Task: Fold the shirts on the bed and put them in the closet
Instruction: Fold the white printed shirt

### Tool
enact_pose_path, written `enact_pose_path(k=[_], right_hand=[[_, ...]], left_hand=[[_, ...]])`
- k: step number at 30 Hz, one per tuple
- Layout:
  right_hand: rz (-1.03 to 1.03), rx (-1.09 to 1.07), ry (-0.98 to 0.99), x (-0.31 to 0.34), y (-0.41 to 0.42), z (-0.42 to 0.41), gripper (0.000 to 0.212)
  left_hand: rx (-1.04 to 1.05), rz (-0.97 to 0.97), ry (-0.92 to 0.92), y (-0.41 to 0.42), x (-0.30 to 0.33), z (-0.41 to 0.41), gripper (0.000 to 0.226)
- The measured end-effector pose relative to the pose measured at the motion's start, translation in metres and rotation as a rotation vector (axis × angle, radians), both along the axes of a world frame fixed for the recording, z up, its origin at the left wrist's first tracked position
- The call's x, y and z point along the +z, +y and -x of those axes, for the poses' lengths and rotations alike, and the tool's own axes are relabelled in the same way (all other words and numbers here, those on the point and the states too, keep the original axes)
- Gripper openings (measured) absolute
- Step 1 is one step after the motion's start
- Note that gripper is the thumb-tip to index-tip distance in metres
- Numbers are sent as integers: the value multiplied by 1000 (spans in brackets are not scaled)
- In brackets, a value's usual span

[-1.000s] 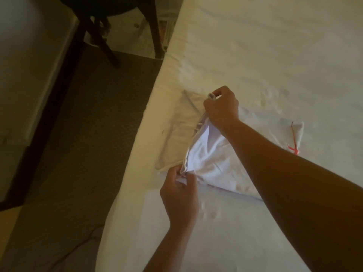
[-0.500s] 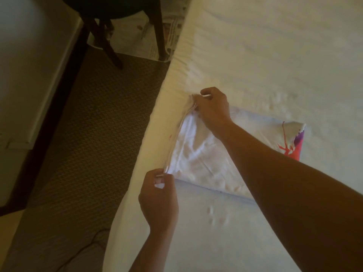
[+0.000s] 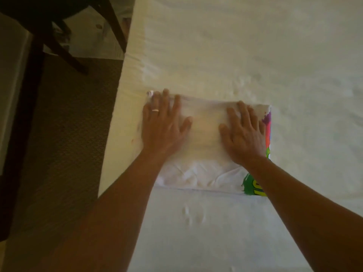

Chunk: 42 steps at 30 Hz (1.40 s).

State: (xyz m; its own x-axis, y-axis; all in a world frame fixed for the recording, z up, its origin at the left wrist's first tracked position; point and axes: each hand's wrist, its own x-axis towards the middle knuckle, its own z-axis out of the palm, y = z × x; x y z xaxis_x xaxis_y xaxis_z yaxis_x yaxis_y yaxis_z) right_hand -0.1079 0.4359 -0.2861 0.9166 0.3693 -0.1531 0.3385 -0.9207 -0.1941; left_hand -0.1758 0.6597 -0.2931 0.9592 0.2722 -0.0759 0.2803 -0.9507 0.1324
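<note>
Head view. I see a folded white shirt (image 3: 198,167) lying flat on the bed (image 3: 255,55), close to the bed's left edge. It forms a rough rectangle, and a printed design in purple, red, yellow and green shows along its right fold. The bed is covered by a white sheet with light creases.

My left hand (image 3: 163,130) lies palm down on the left part of the shirt, its fingers (image 3: 166,97) straight and spread, reaching the far edge of the fold. A ring (image 3: 155,110) sits on one finger of this hand. It grips nothing; it only presses on the cloth.

My right hand (image 3: 243,134) lies palm down on the right part of the shirt, just inside the coloured print, likewise with straight, spread fingers and nothing gripped. The two hands are apart, with a bare strip of shirt between the thumbs. Both forearms cross the near edge of the shirt.

To the left of the bed is a dark carpet (image 3: 68,134). At the upper left stand the dark wooden legs of a chair (image 3: 115,26), with pale papers on the floor under them; their print is too blurred to read.
</note>
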Motion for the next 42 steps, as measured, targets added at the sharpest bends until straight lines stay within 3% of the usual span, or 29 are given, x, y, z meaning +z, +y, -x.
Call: enact_pose_path(k=[3, 12, 17, 24, 31, 33, 36, 42], right_hand=[[92, -10, 47, -13, -26, -2, 67], [-12, -117, 33, -4, -31, 19, 68], [-16, 43, -6, -15, -35, 84, 70], [21, 96, -28, -17, -73, 81, 72], [-233, 4, -202, 4, -41, 27, 41], [-197, 26, -188, 12, -29, -3, 47], [22, 37, -26, 24, -20, -46, 63], [273, 65, 48, 27, -19, -72, 48]], left_hand=[[6, -10, 76, 20, -16, 10, 77], [55, -45, 21, 0, 6, 14, 72], [-107, -50, 9, -50, 2, 73, 71], [54, -27, 94, -14, -3, 98, 74], [162, 11, -37, -18, 22, 48, 67], [103, 6, -39, -11, 28, 20, 67], [-10, -4, 59, 6, 31, -21, 69], [-102, -85, 138, 23, 36, -48, 37]])
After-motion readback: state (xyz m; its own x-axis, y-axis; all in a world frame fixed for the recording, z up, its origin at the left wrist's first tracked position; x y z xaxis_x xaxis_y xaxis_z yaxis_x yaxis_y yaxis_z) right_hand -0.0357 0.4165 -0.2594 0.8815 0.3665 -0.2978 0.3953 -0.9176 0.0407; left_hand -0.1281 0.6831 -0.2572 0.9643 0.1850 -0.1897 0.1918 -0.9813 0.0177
